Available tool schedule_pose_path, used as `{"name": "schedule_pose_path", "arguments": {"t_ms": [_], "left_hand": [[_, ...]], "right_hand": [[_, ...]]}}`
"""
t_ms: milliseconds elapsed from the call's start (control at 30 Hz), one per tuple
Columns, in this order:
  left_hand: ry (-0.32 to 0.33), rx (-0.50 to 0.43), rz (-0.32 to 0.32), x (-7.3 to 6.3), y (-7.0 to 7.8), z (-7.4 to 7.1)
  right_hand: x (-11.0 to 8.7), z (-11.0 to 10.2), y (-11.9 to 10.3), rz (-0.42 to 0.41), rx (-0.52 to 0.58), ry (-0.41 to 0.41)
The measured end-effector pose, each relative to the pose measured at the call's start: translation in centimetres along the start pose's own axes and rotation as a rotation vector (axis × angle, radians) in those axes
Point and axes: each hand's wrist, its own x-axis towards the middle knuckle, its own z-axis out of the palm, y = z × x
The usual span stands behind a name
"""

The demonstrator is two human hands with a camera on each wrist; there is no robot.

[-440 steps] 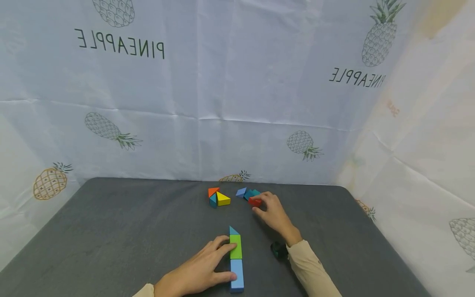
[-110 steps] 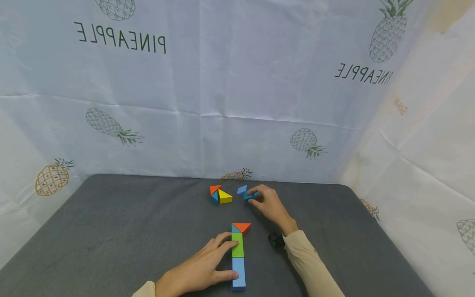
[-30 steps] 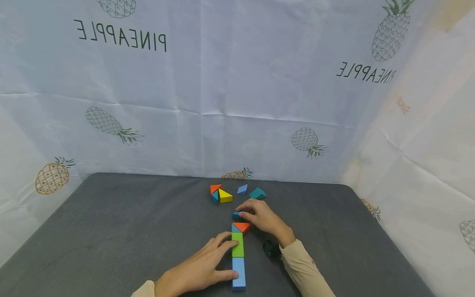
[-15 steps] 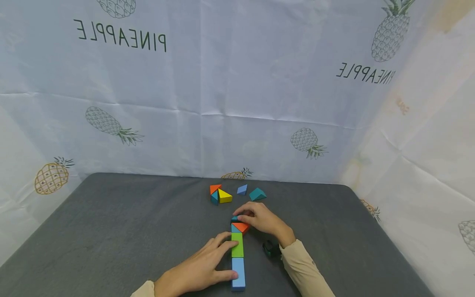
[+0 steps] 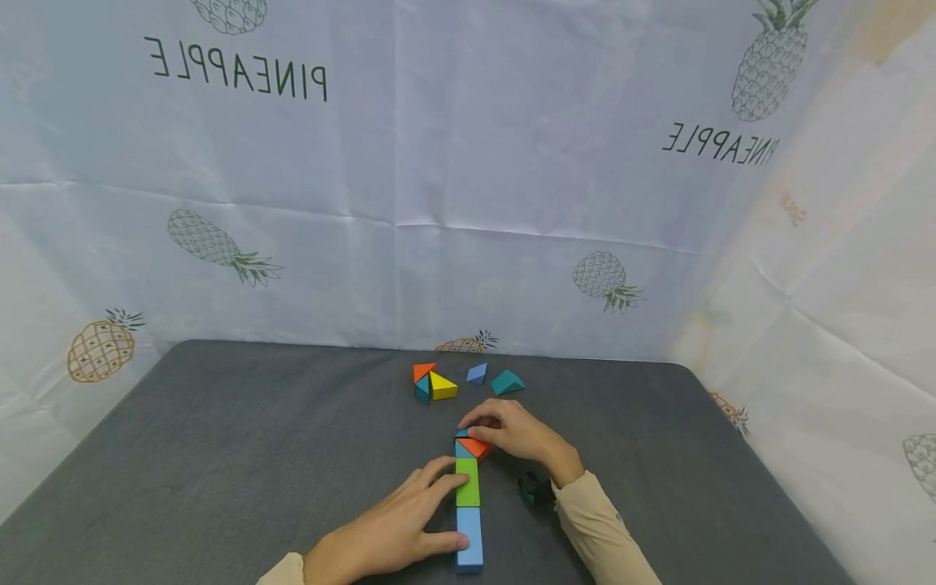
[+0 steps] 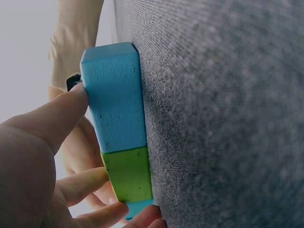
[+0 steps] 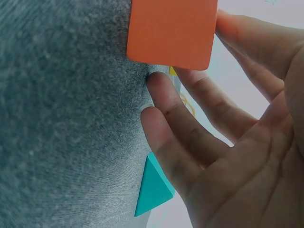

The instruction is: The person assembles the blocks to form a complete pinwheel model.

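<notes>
A row of wooden blocks runs away from me on the table: a light blue block (image 5: 470,556), a green block (image 5: 471,491), then a small blue triangle (image 5: 460,449) beside an orange-red triangle (image 5: 478,446). My left hand (image 5: 398,520) lies along the row's left side, thumb on the light blue block and fingers reaching the green one (image 6: 128,175). At the far end my right hand (image 5: 515,431) pinches a dark blue triangular block (image 5: 461,433) against the triangles. In the right wrist view the orange-red triangle (image 7: 172,33) hides that block.
Behind the row lie an orange triangle (image 5: 422,371), a blue one (image 5: 422,388) and a yellow one (image 5: 442,387), grouped together. Right of them are a periwinkle block (image 5: 478,374) and a teal triangular prism (image 5: 508,383). A pineapple-print cloth (image 5: 504,162) hangs behind the table.
My right hand took the dark blue block from beside the teal prism and brought it nearer, to the row's far end. The orange-red triangle joined the row earlier. The left hand stays put.
</notes>
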Motion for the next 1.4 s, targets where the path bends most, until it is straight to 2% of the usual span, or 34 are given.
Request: {"name": "schedule_pose_path", "arguments": {"t_ms": [567, 867, 1067, 1400], "left_hand": [[-0.021, -0.017, -0.034, 0.02, 0.05, -0.09], [-0.012, -0.017, -0.015, 0.01, -0.02, -0.06], [-0.010, -0.017, -0.014, -0.04, 0.01, -0.07], [-0.014, -0.018, -0.033, -0.01, 0.11, -0.04]], "right_hand": [[-0.05, -0.06, 0.02, -0.003, 0.003, -0.020], [-0.06, -0.08, 0.05, -0.020, 0.012, -0.007], [-0.01, -0.21, 0.14, -0.030, -0.005, 0.034], [-0.06, -0.41, 0.43, -0.034, -0.060, 0.167]]}}
